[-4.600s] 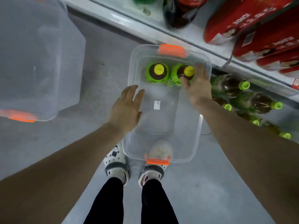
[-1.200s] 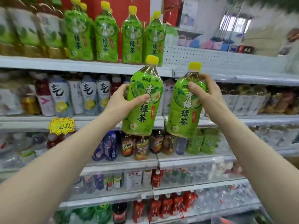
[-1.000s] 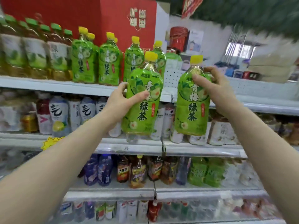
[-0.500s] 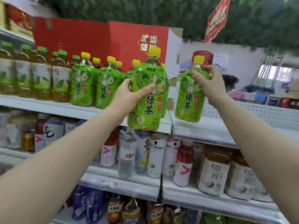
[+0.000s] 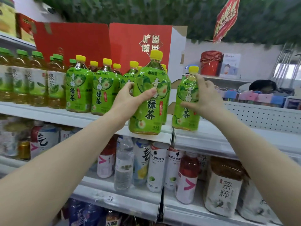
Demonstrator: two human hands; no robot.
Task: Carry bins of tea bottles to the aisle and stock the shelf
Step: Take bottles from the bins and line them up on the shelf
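Both arms reach forward and up, elbows slightly bent. The left hand grips the left bottle around its middle, thumb across the label and fingers wrapped behind. The bottle is upright, its base at the front edge of the shelf. The right hand holds the right bottle from its right side, index finger up near the cap and thumb on the label. Its base is low over the shelf; whether it touches is unclear. Matching bottles stand left of the left hand.
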